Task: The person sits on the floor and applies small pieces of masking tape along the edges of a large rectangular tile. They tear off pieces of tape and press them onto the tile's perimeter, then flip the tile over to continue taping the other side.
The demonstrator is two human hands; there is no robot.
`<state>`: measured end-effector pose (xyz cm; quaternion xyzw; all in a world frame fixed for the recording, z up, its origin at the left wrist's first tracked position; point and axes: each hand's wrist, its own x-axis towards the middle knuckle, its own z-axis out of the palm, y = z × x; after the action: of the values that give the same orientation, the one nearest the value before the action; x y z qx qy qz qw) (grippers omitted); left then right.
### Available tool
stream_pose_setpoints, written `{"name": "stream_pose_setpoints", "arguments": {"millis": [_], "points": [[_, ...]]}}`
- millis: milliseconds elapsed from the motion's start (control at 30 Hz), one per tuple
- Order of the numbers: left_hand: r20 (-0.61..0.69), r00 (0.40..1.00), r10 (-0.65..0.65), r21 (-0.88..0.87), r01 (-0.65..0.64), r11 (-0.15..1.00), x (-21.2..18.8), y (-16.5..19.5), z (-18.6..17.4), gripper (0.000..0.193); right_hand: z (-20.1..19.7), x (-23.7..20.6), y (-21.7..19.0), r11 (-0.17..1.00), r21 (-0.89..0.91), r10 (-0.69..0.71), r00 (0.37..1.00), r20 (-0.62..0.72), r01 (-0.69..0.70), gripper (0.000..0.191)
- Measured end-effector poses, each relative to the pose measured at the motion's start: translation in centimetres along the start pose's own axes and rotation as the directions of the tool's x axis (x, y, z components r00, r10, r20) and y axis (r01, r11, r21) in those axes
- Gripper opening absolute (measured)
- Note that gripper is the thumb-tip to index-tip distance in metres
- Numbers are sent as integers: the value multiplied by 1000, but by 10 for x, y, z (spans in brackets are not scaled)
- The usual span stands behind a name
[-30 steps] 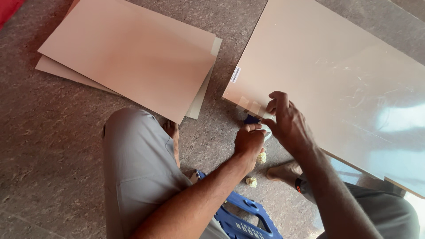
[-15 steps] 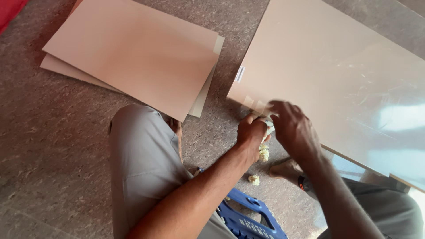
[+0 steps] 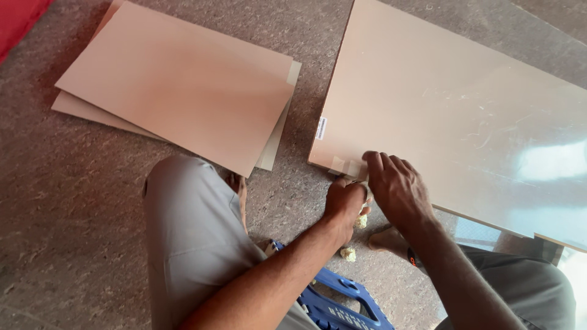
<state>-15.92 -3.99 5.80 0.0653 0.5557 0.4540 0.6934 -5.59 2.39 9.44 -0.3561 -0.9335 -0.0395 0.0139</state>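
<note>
L hand point(image 3: 344, 201) fisted, R hand point(image 3: 396, 188) w/ curled fingers — both at glossy beige panel point(image 3: 452, 116) corner.

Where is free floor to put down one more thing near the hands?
Bare floor lies between the stacked boards and the large glossy panel. It is crowded by the panel's near corner, where the left hand and right hand meet.

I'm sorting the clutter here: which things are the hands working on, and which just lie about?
In hand: large glossy beige panel; left hand and right hand at its near corner.

Lying about: stack of beige sheets; blue plastic stool; yellowish crumpled bits.
</note>
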Motion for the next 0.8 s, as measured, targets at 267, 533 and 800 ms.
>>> {"name": "stream_pose_setpoints", "arguments": {"millis": [267, 533, 800], "points": [[-40, 999, -28, -133, 23, 991, -4, -9, 0, 33, 14, -12, 9, 984, 162, -68, 997, -21, 71, 27], [-56, 996, -77, -121, 69, 990, 23, -30, -9, 14, 46, -64, -3, 842, 489, 134, 966, 219, -228, 22], [-48, 990, 131, 230, -117, 966, 75, -57, -25, 7, 35, -73, -17, 785, 551, 315, 948, 35, -282, 24]]}}
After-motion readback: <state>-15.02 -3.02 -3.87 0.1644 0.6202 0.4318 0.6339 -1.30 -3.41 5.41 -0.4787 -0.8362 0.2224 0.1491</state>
